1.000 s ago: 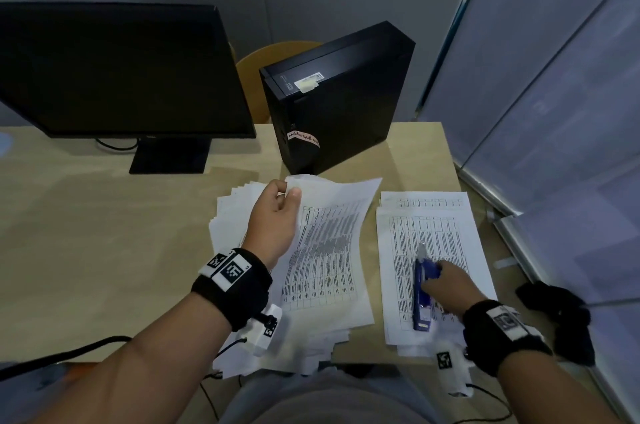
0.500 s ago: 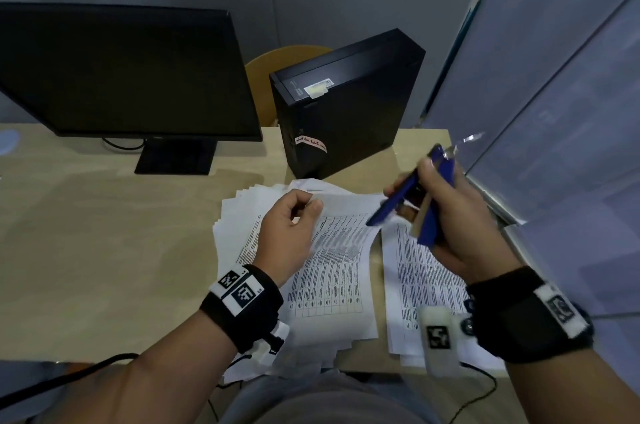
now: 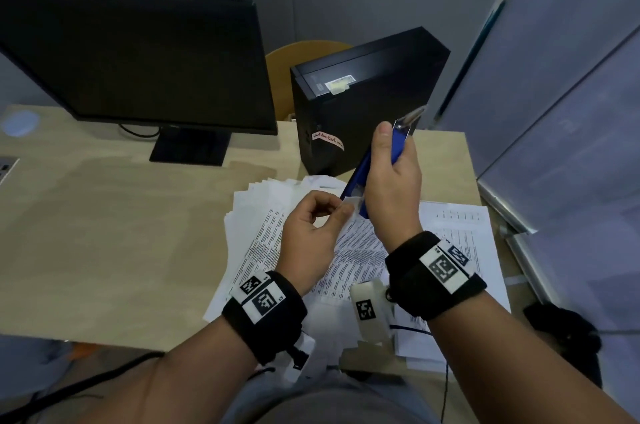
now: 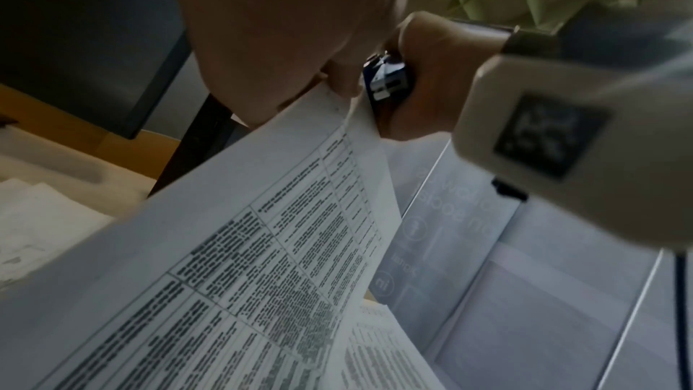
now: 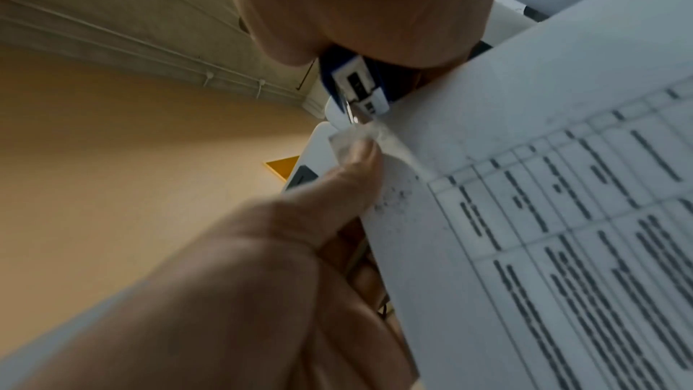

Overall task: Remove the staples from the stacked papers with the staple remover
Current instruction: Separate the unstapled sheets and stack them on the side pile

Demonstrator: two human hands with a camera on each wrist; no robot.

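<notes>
Left hand (image 3: 311,233) pinches the paper corner (image 5: 356,132); right hand (image 3: 391,195) grips the staple remover (image 3: 398,143), nose at the corner. Next, probably a careful pry.

Left hand (image 4: 285,40) pinches top corner of printed paper sheet (image 4: 232,248), lifted off tabletop (image 4: 124,147). Right hand (image 4: 431,70) grips blue staple remover (image 4: 388,82), tip just beside pinched corner. More papers (image 4: 41,224) lie far left.

Office: desk (image 3: 104,233) w/ monitor (image 3: 138,60), PC tower (image 3: 363,105).
</notes>
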